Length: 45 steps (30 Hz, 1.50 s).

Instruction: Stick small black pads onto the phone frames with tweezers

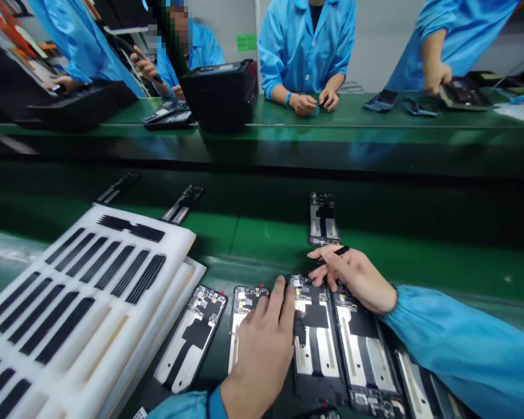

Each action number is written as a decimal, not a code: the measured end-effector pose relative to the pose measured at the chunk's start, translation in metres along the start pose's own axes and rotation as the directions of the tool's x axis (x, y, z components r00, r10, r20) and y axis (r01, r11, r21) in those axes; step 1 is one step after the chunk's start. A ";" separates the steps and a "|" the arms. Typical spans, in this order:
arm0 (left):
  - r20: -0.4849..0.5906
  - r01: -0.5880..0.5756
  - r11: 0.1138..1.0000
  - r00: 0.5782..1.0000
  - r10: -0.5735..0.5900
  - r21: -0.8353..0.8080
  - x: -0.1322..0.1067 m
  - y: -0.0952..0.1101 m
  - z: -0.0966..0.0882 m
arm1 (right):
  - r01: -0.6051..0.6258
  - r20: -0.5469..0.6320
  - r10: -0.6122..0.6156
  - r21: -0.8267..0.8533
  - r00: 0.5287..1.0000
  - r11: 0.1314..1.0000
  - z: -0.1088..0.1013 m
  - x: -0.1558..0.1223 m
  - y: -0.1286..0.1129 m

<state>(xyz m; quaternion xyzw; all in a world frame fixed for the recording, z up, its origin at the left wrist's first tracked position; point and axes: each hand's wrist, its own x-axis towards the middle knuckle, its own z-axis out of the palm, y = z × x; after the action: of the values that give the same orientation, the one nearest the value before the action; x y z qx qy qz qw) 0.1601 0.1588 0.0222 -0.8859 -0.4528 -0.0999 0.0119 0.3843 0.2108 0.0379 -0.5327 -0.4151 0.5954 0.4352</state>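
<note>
My left hand (264, 343) lies with its fingers stretched over a partly covered phone (240, 317), fingertips at the top left edge of an opened phone (318, 343). A small dark piece (299, 329) shows beside its index finger; whether the hand touches it I cannot tell. My right hand (353, 273) is closed round a thin black pen-like tool (341, 251), whose tip points left toward the top of that opened phone. Under my right wrist lies another opened phone (362, 343), with circuit board and silver plate exposed.
A stack of white foam trays (113, 314) with black strips in slots stands at left. More opened phones lie near it (192, 337) and on the green belt (324, 218). Across the belt, people in blue coats (308, 46) work behind a black box (220, 93).
</note>
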 end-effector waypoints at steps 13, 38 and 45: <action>-0.124 -0.028 0.998 0.992 0.021 -0.051 0.004 -0.003 0.000 | 0.073 0.039 -0.067 -0.204 0.997 0.976 0.002 -0.004 -0.007; -0.020 -0.019 1.000 1.000 0.019 -0.007 0.007 -0.002 -0.008 | 0.135 -0.015 -0.143 -0.246 0.990 0.960 0.003 -0.012 -0.002; -0.011 -0.027 1.000 1.000 0.027 0.004 0.007 -0.001 -0.008 | 0.180 -0.024 -0.195 -0.284 0.980 0.942 0.003 -0.015 0.000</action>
<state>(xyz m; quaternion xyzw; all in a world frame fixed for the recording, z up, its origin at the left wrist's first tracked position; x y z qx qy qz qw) 0.1621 0.1643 0.0316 -0.8913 -0.4410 -0.1041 0.0173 0.3818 0.1966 0.0417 -0.5624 -0.5326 0.4722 0.4208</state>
